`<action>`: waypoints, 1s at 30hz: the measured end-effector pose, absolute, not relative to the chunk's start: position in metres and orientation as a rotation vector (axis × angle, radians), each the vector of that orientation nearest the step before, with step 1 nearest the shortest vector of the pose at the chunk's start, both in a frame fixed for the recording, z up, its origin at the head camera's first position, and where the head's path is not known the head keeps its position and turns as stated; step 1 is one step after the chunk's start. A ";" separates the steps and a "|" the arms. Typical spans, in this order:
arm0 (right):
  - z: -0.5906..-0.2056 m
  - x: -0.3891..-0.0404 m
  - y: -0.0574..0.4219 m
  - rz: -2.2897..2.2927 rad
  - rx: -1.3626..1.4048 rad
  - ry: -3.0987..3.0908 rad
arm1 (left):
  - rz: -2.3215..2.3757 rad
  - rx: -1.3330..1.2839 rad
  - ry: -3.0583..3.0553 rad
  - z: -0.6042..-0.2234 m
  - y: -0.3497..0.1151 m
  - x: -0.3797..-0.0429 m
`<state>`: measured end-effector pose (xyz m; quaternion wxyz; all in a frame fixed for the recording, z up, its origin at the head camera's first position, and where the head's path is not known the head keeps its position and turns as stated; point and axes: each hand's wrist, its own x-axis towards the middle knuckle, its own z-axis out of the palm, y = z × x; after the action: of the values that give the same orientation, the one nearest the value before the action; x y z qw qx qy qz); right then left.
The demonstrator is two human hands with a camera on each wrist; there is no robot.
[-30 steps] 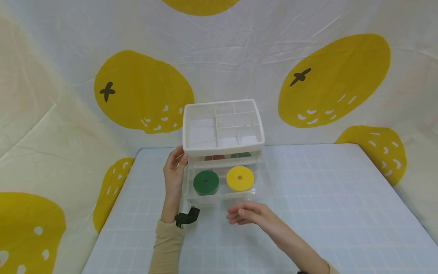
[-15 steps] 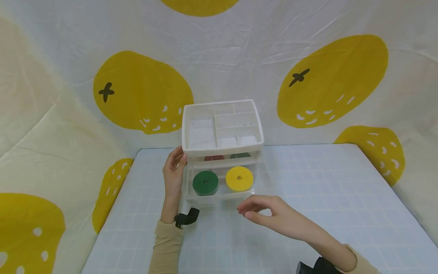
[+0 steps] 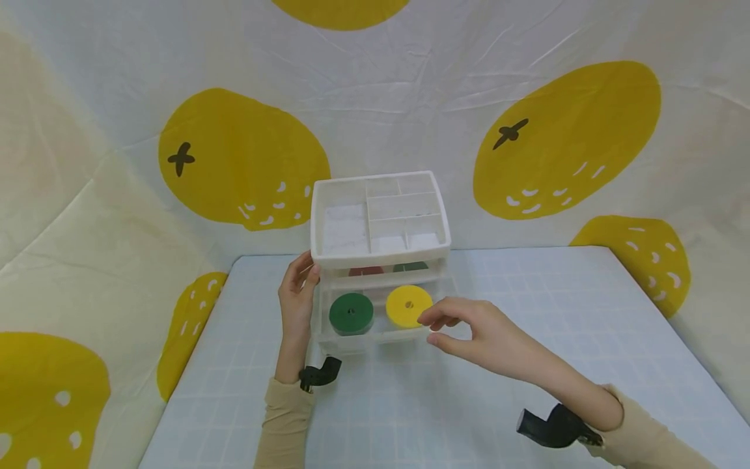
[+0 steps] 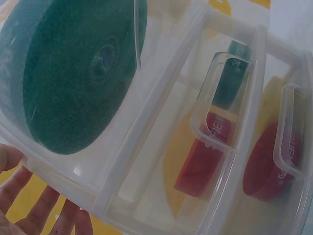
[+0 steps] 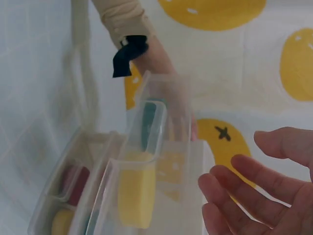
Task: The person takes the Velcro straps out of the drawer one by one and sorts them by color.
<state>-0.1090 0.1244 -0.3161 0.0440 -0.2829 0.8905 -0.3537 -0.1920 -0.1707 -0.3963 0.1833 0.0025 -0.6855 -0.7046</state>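
A white organizer (image 3: 381,259) with clear drawers stands at the table's back. Its pulled-out top drawer (image 3: 375,340) holds a green tape-like roll (image 3: 351,312) on the left and a yellow roll (image 3: 404,306) on the right, both lying flat. My left hand (image 3: 297,293) rests against the organizer's left side, fingers spread along the clear wall in the left wrist view. With fingers loosely bent and thumb apart, my right hand (image 3: 480,329) hovers by the drawer's right front corner. In the right wrist view a gap separates it from the yellow roll (image 5: 137,193); nothing is in it.
Lower drawers hold more rolls, among them a red roll (image 4: 203,161) and another red roll (image 4: 271,164) in the left wrist view. The organizer's top is a divided tray (image 3: 346,228). A patterned curtain (image 3: 404,98) hangs behind the pale checked table (image 3: 527,286).
My right hand has moved up and to the right, from in front of the drawer to its right front corner near the yellow roll. My left hand stays at the organizer's side.
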 end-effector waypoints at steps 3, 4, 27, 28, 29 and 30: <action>-0.313 -0.113 0.124 -1.015 -0.907 2.780 | -1.992 0.000 -1.932 -0.397 -0.171 -0.192; -0.311 -0.115 0.124 -0.986 -0.922 2.797 | -1.992 -0.003 -1.935 -0.397 -0.171 -0.192; -0.296 -0.176 0.115 -0.314 -1.357 2.840 | -2.007 0.016 -1.938 -0.397 -0.171 -0.192; -0.296 -0.178 0.114 -0.288 -1.384 2.829 | -2.007 0.014 -1.937 -0.397 -0.172 -0.192; -0.296 -0.180 0.114 -0.263 -1.408 2.817 | -2.006 0.014 -1.938 -0.397 -0.172 -0.192; -0.297 -0.182 0.113 -0.246 -1.425 2.802 | -2.004 0.013 -1.939 -0.398 -0.172 -0.192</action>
<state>-0.1823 0.1130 -0.2966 -0.0056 -0.4520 0.8886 -0.0780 -0.1923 -0.1719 -0.3977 0.1759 0.0047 -0.6845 -0.7075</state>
